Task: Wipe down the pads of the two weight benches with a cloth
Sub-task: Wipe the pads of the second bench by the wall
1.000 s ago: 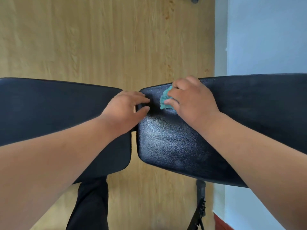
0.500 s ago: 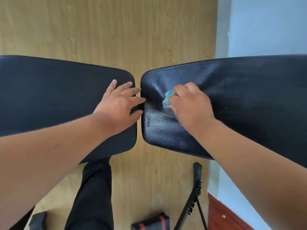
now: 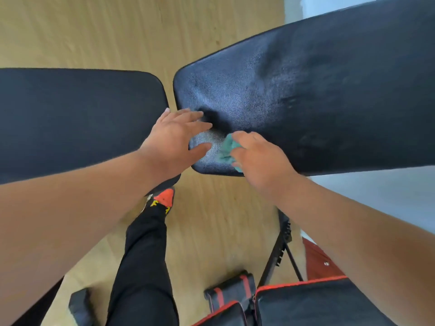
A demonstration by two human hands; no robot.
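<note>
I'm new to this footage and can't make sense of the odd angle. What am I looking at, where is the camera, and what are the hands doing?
There is no machine here: the camera is worn on a person's head and looks forward and down, so you see their own two bare arms reaching out. The wide lens bends the edges.

The two big black shapes are padded weight-bench pads, the left pad and the right pad, with a narrow gap between them over a wooden floor.

The right hand holds a small teal cloth against the near corner of the right pad. The left hand is spread open, its fingers reaching across the gap onto the same corner.

Below you see the person's black trouser leg and black-and-red gear on the floor.
</note>
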